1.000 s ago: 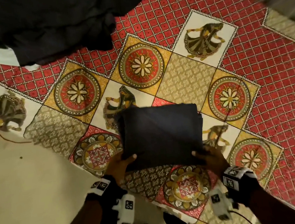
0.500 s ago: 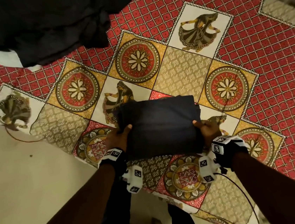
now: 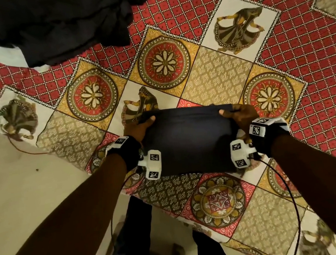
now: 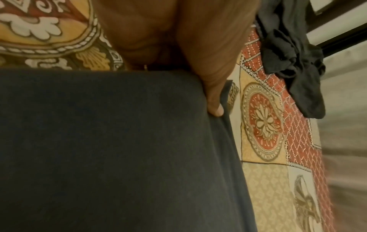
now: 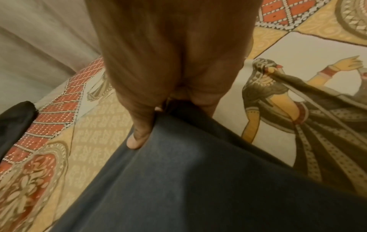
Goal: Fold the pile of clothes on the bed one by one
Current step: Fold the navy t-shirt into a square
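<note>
We pinch the folded dark garment (image 3: pixel 187 139) with left hand (image 3: pixel 137 126) and right hand (image 3: pixel 240 115), carrying it flat, short of the unfolded pile (image 3: pixel 63 24).

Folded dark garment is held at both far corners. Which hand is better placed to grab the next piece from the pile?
Left, probably. The unfolded pile lies at the far left of the bed, nearer the left hand than the right hand. Both now pinch the folded dark garment, so either must let go first.

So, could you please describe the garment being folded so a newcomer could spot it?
On the patterned red and yellow bedspread, near its front edge, lies a flat dark navy folded cloth. Unlike the crumpled dark clothes pile farther back, both hands grip its corners.
</note>
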